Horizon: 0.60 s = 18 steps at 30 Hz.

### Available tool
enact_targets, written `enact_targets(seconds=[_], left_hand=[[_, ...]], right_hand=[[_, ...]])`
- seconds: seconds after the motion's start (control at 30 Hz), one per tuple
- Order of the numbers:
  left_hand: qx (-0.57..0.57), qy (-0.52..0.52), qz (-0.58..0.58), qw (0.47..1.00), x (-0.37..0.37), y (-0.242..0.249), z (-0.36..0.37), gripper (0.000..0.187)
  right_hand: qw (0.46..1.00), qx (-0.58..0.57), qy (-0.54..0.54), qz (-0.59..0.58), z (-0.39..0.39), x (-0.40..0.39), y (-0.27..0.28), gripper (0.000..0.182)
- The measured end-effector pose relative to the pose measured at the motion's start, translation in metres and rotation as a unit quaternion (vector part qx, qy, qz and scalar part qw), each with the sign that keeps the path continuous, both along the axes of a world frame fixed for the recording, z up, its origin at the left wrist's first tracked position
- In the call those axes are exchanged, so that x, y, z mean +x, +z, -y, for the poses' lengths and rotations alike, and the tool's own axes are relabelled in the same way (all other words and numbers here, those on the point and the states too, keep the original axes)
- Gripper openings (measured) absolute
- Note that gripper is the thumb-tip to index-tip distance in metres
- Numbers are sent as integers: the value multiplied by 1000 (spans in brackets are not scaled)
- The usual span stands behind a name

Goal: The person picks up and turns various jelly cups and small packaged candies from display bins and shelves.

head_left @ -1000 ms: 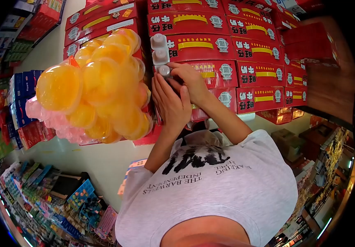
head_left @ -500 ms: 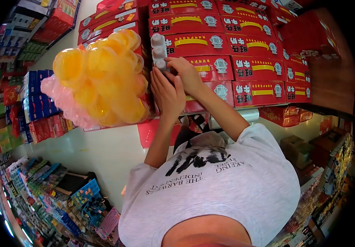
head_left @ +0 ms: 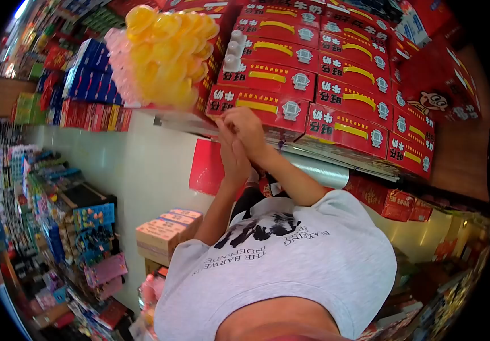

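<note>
My left hand (head_left: pixel 234 161) and my right hand (head_left: pixel 246 128) are pressed together just off the front edge of the stacked red milk cartons (head_left: pixel 256 108). The right fingers are bent into a pinch. Partly overlapped by them, the left fingers point up and close against the right ones. Whatever sits between the fingertips, if anything, is too small or hidden to make out. Farther back on the cartons lies a short row of white rounded pieces (head_left: pixel 233 50), apart from both hands. A bundle of yellow and pink translucent balls (head_left: pixel 168 54) stands to the left of it.
At right a larger red carton (head_left: pixel 441 85) sits tilted on the stack. Blue boxes (head_left: pixel 91 74) are stacked at left. Below the cartons is a silvery roll (head_left: pixel 319 169). Pale orange boxes (head_left: pixel 168 230) stand on the floor beside me, and crowded shelves line the left.
Both hands have left the row of white pieces and come back toward my body, to the front edge of the cartons. The view has shifted, bringing the pale orange boxes into sight.
</note>
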<state>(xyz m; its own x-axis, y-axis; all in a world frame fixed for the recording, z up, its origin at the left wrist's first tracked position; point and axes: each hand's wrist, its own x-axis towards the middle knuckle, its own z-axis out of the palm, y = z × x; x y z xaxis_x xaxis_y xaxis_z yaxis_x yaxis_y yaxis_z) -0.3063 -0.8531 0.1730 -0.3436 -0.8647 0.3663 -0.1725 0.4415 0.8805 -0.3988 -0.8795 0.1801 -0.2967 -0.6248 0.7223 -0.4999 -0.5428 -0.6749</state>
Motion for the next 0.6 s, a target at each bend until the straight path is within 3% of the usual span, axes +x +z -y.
enact_targets(seconds=[0.07,0.13,0.17,0.23,0.37,0.6], left_hand=[[20,56,-17,998,25,-21,-36,66],[78,115,88,986,55,-39,-69,98],[76,132,82,985,72,-53,-88,98],[165,171,32,971,104,-69,-123,79],[181,182,-107,961,157,-47,-169,72],[195,392,-91,894,242,-24,-246,58]], right_hand=[[998,43,44,30,-36,28,-11,16],[981,165,98,15,-69,55,-24,15],[980,161,114,8,-81,68,-29,15],[957,199,201,-61,-102,93,-30,13],[905,206,348,-133,-128,149,-32,10],[829,228,478,-181,-175,269,-6,22]])
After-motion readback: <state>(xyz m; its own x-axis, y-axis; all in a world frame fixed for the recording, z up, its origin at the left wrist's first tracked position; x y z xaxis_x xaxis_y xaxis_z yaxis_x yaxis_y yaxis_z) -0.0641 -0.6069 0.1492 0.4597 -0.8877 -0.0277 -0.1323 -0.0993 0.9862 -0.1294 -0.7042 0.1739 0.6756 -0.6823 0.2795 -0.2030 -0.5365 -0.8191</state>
